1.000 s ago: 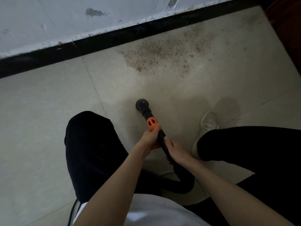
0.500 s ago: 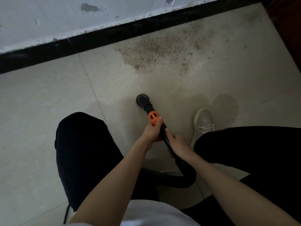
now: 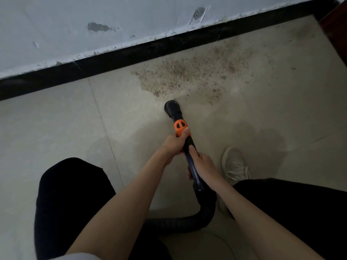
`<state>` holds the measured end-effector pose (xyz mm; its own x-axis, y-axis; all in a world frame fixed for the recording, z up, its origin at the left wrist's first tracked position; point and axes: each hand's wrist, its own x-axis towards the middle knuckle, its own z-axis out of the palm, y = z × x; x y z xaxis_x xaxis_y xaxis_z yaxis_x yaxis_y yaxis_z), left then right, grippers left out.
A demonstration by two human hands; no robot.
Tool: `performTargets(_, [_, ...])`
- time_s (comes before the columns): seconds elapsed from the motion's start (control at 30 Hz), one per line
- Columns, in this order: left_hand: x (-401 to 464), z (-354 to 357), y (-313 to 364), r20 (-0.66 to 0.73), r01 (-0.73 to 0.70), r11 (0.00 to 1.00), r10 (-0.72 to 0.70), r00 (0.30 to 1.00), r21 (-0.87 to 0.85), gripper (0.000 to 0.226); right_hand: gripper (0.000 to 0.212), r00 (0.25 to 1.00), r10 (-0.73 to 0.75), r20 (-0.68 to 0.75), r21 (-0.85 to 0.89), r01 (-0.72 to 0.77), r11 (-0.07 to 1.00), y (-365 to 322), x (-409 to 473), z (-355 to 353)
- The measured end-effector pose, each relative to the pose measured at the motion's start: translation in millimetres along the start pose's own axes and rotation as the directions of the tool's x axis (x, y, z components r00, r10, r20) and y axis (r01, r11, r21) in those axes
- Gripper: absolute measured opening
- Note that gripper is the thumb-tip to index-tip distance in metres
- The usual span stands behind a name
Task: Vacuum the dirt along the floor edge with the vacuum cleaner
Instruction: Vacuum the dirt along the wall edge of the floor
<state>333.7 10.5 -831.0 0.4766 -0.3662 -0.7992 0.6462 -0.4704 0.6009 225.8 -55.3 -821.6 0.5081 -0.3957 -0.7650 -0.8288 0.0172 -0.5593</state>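
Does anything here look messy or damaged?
Yes. Brown dirt is scattered over the tile beside the black skirting, just beyond the nozzle. The wall above has chipped paint patches and a ragged lower edge.

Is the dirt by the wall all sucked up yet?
No. A wide brown patch of dirt is spread along the black baseboard, and the vacuum nozzle sits at its near edge.

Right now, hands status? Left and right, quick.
Left hand: closed, gripping the vacuum wand just below its orange collar.
Right hand: closed, gripping the same wand lower down, nearer the hose.
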Motion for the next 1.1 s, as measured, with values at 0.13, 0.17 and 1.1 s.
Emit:
performTargets(0.13, [15.9, -5.7, 12.1, -0.015, -0.026, 0.997, 0.027, 1.000, 0.067, 0.044, 0.055, 0.999, -0.048, 0.025, 0.032, 0.048, 0.998, -12.8, 16.0, -0.3])
performTargets(0.17, [19.0, -7.8, 14.3, -0.036, -0.032, 0.997, 0.035, 0.999, 0.076, 0.044, 0.054, 0.998, -0.056, 0.026, 0.037, 0.055, 0.998, -16.3, 20.4, 1.3])
performTargets(1.1, [94.7, -118.3, 71.5, -0.239, -0.101, 0.891, -0.008, 0.971, -0.442, 0.047, 0.055, 0.886, -0.405, 0.227, -0.530, 0.461, 0.712, -141.2, 135.4, 57.8])
